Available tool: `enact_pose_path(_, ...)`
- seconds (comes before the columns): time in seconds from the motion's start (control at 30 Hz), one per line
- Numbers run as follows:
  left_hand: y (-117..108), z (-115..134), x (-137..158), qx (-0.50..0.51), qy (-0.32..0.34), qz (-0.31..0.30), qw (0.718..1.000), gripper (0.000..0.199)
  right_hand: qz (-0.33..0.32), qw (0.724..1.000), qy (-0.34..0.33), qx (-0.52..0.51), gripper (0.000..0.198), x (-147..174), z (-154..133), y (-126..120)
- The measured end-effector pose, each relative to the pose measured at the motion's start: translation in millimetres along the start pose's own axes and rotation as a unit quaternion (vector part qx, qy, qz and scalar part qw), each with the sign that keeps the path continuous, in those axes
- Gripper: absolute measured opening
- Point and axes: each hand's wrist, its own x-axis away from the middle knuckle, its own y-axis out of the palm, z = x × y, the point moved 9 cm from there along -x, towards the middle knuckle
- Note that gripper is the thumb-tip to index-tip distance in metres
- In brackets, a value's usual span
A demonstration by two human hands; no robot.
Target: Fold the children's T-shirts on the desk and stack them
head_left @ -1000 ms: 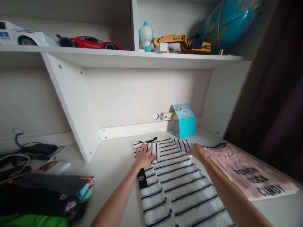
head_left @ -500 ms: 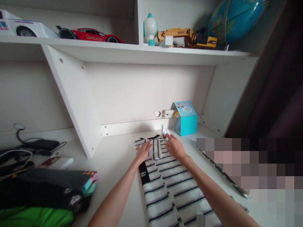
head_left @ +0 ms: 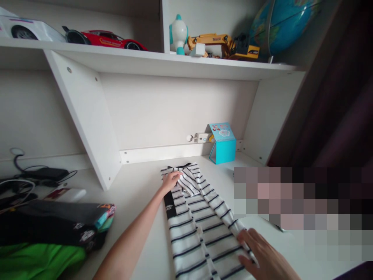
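Note:
A white shirt with dark stripes (head_left: 215, 221) lies lengthwise on the desk, its right side folded inward in a long strip. A black patch with white lettering (head_left: 169, 204) shows along its left side. Near the top end, my left hand (head_left: 170, 182) rests on the cloth with fingers stretched out, beside a folded flap of striped fabric (head_left: 189, 182). Lower down, my right hand (head_left: 259, 251) is at the shirt's right edge, thumb and fingers closing round the folded cloth; part of the edge is hidden under it.
To the left lies a pile of folded dark and green clothes (head_left: 58, 229), with cables and a black adapter (head_left: 54, 174) behind. A turquoise desk calendar (head_left: 225, 151) stands by the back wall. A shelf overhead (head_left: 186, 64) bears toy cars, a toy excavator and a globe.
My right hand has moved from the top of the shirt down to its lower right edge. The right side now lies folded inward. My left hand has stayed near the top.

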Motion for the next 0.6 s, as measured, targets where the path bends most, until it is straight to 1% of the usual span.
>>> enact_pose_path(0.07, 0, 8, -5, 0.007, 0.017, -0.005, 1.0, 0.027, 0.045, 0.998, 0.028, 0.017, 0.021, 5, 8, -4)
enact_pose_path(0.13, 1, 18, -11, 0.01, 0.029, -0.008, 0.999, 0.028, 0.08, 0.995, 0.054, 0.02, 0.022, 4, 9, -11)
enact_pose_path(0.17, 2, 22, -14, 0.011, 0.032, -0.009, 0.999, 0.03, 0.083, 0.995, 0.06, 0.006, 0.021, 2, 5, -13)
enact_pose_path(0.23, 3, 29, -20, 0.011, 0.03, -0.009, 0.999, 0.035, 0.079, 0.993, 0.061, -0.055, 0.018, -2, -7, -16)
enact_pose_path(0.3, 4, 30, -24, 0.004, 0.011, -0.006, 1.0, 0.04, 0.053, 0.988, 0.049, -0.135, 0.019, -6, -24, -14)
enact_pose_path(0.37, 4, 22, -25, -0.019, -0.023, -0.005, 1.0, 0.042, -0.02, 0.978, 0.022, -0.207, 0.019, -11, -42, -5)
enact_pose_path(0.43, 3, 12, -23, -0.06, -0.057, -0.008, 0.997, 0.04, -0.079, 0.968, -0.005, -0.238, 0.022, -19, -54, 3)
enact_pose_path(0.47, 2, 8, -21, -0.083, -0.067, -0.01, 0.994, 0.038, -0.083, 0.969, -0.018, -0.231, 0.025, -25, -55, 4)
enact_pose_path(0.5, 0, 6, -18, -0.108, -0.07, -0.009, 0.992, 0.037, -0.071, 0.975, -0.03, -0.206, 0.029, -32, -53, 4)
enact_pose_path(0.57, -6, 8, -16, -0.161, -0.065, 0.003, 0.985, 0.036, -0.045, 0.99, -0.06, -0.121, 0.037, -43, -46, 9)
enact_pose_path(0.6, -7, 12, -17, -0.187, -0.059, 0.012, 0.981, 0.036, -0.048, 0.993, -0.077, -0.073, 0.041, -46, -43, 17)
